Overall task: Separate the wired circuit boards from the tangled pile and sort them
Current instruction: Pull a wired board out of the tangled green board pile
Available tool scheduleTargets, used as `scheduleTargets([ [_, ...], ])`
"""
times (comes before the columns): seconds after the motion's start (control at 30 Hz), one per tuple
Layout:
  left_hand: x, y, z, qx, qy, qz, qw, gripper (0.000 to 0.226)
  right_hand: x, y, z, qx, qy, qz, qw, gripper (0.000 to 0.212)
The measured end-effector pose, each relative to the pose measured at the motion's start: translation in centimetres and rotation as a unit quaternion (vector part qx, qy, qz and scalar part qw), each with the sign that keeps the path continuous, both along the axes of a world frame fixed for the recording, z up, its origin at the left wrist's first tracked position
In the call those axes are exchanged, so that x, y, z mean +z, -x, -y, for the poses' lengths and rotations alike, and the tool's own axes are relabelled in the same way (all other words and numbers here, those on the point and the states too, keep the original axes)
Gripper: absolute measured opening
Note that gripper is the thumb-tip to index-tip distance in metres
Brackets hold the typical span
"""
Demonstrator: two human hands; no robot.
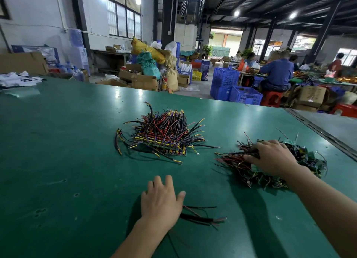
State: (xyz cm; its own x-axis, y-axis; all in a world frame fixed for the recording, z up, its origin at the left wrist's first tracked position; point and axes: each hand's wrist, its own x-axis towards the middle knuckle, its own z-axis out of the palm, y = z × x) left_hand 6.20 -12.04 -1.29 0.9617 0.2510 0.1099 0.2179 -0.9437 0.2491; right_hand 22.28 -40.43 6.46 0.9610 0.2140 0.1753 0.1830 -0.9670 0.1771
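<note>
Looking down on a green worktable (58,141), a person's two bare hands sort wired circuit boards. At twelve o'clock, mid-table, sits the sorted stack (160,138): boards layered flat, with red, black and yellow wires bristling up and outward. At two o'clock lies the tangled pile (237,167), a dark knot of boards and thin wires. The right hand (270,159) lies on top of it with its fingers spread and dipping among the wires. At six o'clock the left hand (160,201) lies flat on the table, fingers straight and gripping nothing. A few loose wires (201,218) trail out from under its palm toward three o'clock.

The likely trouble is snagging. A board lifted from the tangle could drag its neighbours along by their looped wires and scatter them across the table or toward the three o'clock edge. A sharp tug might also strain a wire where it joins a board. The stack's splayed wires could catch anything set down beside it.

The right fingertips are buried, so I cannot tell whether they pinch a board or only press. The forearm covers the pile's near side. Whether a board lies under the left palm is hidden, and the wires there are blurred.
</note>
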Motion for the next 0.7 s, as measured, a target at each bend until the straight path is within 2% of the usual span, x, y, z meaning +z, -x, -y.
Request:
scheduleTargets([
  [0.03, 0.1, 0.0, -0.1, 0.001, -0.007, -0.013, 1.000, 0.054, -0.3, 0.1, 0.1, -0.018, 0.037, -0.004, 0.999, 0.068],
  [0.1, 0.5, 0.2, -0.1, 0.000, -0.016, -0.026, 1.000, 0.053, -0.6, 0.1, 0.1, -0.027, 0.048, -0.006, 0.998, 0.090],
  [0.17, 0.9, 0.4, -0.3, -0.006, -0.016, -0.035, 0.999, 0.051, -0.6, 0.1, -0.3, -0.020, 0.049, -0.016, 0.998, 0.097],
  [0.3, 1.8, 1.2, -1.1, -0.040, 0.002, -0.090, 0.995, 0.067, -0.3, 0.5, -0.6, -0.006, 0.041, -0.015, 0.999, 0.080],
  [0.37, 2.3, 2.1, -1.6, -0.055, -0.012, -0.112, 0.992, 0.077, -0.4, 1.0, -1.0, 0.009, 0.030, 0.026, 0.999, 0.073],
  [0.47, 2.2, 3.4, -2.5, -0.062, -0.025, -0.147, 0.987, 0.081, -1.4, 2.9, -2.6, 0.065, -0.025, 0.117, 0.991, 0.058],
  [0.57, 2.2, 3.8, -3.4, -0.063, 0.016, -0.148, 0.987, 0.063, -3.7, 5.7, -5.3, 0.134, -0.135, 0.168, 0.967, 0.036],
  [0.7, 2.2, 2.4, -4.2, -0.072, 0.059, -0.104, 0.990, 0.036, -7.0, 8.8, -8.2, 0.135, -0.258, 0.092, 0.952, 0.024],
])
